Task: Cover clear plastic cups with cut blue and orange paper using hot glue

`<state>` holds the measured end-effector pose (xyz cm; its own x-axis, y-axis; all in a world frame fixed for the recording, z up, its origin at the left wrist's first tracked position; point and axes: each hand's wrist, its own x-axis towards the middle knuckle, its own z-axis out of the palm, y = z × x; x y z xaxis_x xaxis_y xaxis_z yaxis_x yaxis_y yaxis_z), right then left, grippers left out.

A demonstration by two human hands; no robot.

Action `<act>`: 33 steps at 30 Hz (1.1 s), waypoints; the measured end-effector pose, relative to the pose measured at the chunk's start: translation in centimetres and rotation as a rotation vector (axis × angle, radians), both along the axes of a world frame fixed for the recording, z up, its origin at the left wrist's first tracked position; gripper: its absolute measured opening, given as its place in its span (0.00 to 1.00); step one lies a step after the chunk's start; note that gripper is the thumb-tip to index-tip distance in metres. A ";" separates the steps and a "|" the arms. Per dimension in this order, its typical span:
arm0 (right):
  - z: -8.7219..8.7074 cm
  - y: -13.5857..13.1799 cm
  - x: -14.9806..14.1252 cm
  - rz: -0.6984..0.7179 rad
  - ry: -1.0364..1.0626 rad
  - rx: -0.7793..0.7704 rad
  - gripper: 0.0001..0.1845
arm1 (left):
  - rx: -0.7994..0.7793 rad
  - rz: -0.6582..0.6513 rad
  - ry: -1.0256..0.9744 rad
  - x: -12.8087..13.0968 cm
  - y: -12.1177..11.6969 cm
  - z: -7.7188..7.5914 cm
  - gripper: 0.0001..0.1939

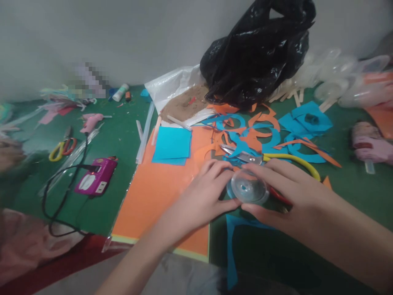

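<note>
Both my hands close around a small clear plastic dome (pixel 249 187) that sits on a blue paper disc at the edge of a big orange sheet (pixel 153 196). My left hand (pixel 201 196) pinches the dome's left side with thumb and fingers. My right hand (pixel 284 190) wraps its right side, thumb below and fingers above. Just behind my fingers lie scissors with yellow and red handles (pixel 276 159), blades pointing left. A blue paper strip (pixel 236 237) lies on the green mat below the dome.
Blue squares (pixel 172 144) rest on the orange sheet. Blue and orange cut-out scraps (pixel 260 131) spread before a black plastic bag (pixel 260 53). To the left are a pink glue gun (pixel 90 121), a magenta device with a black cable (pixel 96 176) and second scissors (pixel 63 147).
</note>
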<state>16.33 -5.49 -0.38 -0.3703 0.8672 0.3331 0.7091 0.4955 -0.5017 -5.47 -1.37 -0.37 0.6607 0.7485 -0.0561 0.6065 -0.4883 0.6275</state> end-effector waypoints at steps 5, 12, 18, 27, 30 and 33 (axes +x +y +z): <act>0.0 0.1 0.0 0.009 -0.010 -0.057 0.19 | -0.022 0.008 -0.020 0.0 0.0 -0.1 0.22; -0.2 0.2 0.0 0.011 -0.017 -0.028 0.19 | -0.044 0.020 -0.038 0.1 -0.1 0.1 0.21; 0.3 0.3 -0.1 0.016 -0.042 0.005 0.15 | -0.034 0.004 0.011 0.2 -0.1 0.5 0.20; 0.2 0.0 0.0 -0.019 -0.078 -0.063 0.18 | -0.023 0.014 0.030 0.3 -0.4 0.6 0.20; 0.4 0.1 0.0 -0.020 -0.093 -0.041 0.21 | -0.003 0.017 0.035 0.3 -0.4 0.7 0.22; 0.8 0.3 0.0 -0.014 -0.113 -0.039 0.26 | 0.001 0.008 0.040 0.3 -0.5 0.6 0.23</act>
